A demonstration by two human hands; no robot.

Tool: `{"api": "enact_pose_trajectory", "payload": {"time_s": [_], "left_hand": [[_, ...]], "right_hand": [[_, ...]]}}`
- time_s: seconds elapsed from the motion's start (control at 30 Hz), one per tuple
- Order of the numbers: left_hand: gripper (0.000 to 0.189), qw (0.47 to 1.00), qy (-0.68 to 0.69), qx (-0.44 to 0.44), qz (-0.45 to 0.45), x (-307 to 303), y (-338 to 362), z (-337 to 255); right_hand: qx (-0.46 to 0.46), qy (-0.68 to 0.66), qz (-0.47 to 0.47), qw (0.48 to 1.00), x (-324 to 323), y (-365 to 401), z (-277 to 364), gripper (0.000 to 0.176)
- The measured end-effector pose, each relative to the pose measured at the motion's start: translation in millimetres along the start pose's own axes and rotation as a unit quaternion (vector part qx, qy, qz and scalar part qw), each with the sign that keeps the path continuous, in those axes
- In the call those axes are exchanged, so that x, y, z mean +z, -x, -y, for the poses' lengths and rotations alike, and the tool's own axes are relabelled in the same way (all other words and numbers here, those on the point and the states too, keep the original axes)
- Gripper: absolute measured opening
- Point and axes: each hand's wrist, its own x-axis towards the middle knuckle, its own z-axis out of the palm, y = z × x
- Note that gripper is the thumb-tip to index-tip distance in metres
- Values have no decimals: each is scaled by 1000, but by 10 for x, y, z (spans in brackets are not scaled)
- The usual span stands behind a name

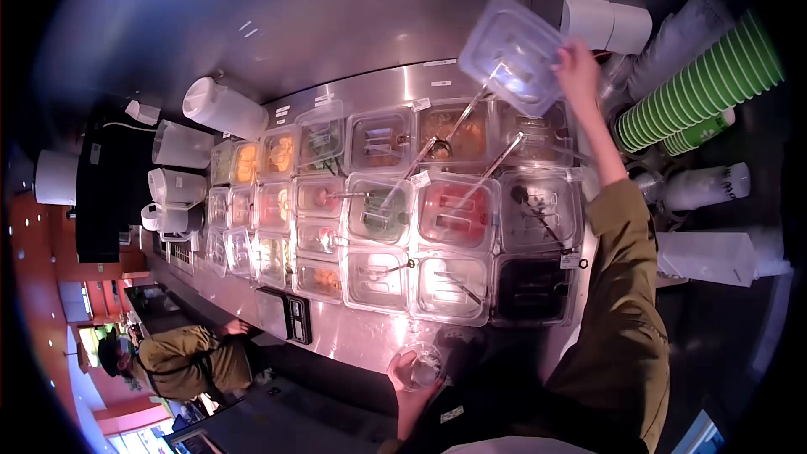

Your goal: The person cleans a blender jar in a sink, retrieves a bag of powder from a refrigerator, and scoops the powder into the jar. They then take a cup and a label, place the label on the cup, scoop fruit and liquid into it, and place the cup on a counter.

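Note:
In my right hand (578, 76) is the edge of a clear plastic lid (504, 50), held up and tilted above the back row of food pans. Below it sits a pan with orange-brown contents (458, 128), and a ladle (440, 148) rests in that pan with its long handle rising toward the lid. My left hand (407, 377) is wrapped around a clear cup (420, 366) at the front edge of the counter. What the cup contains, if anything, I cannot make out. Nearest the cup is a lidded pan with pale contents (452, 287).
Several lidded pans, including a red one (458, 212) and a dark one (531, 290), fill the counter (353, 332). A digital scale (286, 314) lies front left. Green cup stacks (702, 84) stand right, white pitchers (223, 108) left. A co-worker (181, 361) stands at lower left.

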Motion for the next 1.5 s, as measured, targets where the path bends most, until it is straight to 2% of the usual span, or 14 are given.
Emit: {"api": "enact_pose_trajectory", "payload": {"time_s": [0.1,0.2,0.4,0.47,0.5,0.53,0.67,0.77,0.8,0.9,1.0,1.1,1.3,1.5], "left_hand": [[104,1000,-1,-17,-23,-40,-4,-69],[106,998,7,-14,-57,-146,30,76],[107,995,-21,3,-94,-219,46,105],[107,995,-34,15,-89,-229,65,123],[108,995,-38,19,-85,-238,73,192],[108,996,-42,23,-82,-241,81,237],[107,996,-11,4,-87,-217,81,173],[106,992,71,-36,-93,-201,85,78],[106,994,3,-37,-107,-229,100,113],[106,992,42,-17,-114,-230,151,183],[107,992,64,-2,-108,-246,173,273],[108,983,-150,60,-87,-326,188,242],[104,986,77,33,-147,-294,267,77],[108,980,64,62,-175,-329,350,237]], "right_hand": [[-83,40,65,994,619,20,124,10],[10,95,213,973,1102,121,-66,10],[247,-44,451,857,1356,436,-72,17],[-94,171,334,922,1312,633,13,26],[-266,266,252,892,1280,716,83,31],[-196,246,397,862,1269,754,192,49],[-166,337,553,744,1207,1235,630,71],[-163,340,517,769,1250,1460,563,73],[-155,367,521,755,1239,1520,600,73],[-120,327,546,761,1192,1525,599,71],[-122,317,495,800,1260,1539,495,72],[-103,342,502,788,1322,1541,512,72],[-110,350,512,777,1194,1362,523,69],[-118,322,538,770,1175,1532,719,85]]}}
